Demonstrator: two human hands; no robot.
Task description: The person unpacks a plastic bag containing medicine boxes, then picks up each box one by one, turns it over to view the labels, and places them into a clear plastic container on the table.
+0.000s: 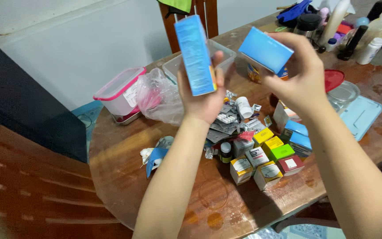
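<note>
My left hand (pixel 202 99) holds a tall blue box (pixel 194 55) upright above the wooden table (pixel 124 172). My right hand (pixel 299 75) grips a second blue box (pixel 265 49), tilted, a little to the right of the first. Both boxes are raised in front of me and are apart from each other. Below my hands lies a pile of blister packs (pixel 226 124), a small white bottle (pixel 244 107) and several small boxes (pixel 266 159) in yellow, green, red and white.
A lidded container with a pink rim (pixel 120 90) and a crumpled clear plastic bag (pixel 160 97) sit at the left. A clear tub (pixel 175 66), a light blue lid (pixel 361 116), a red lid (pixel 334 79) and several bottles (pixel 368 40) stand further back. A wooden chair (pixel 36 186) is at lower left.
</note>
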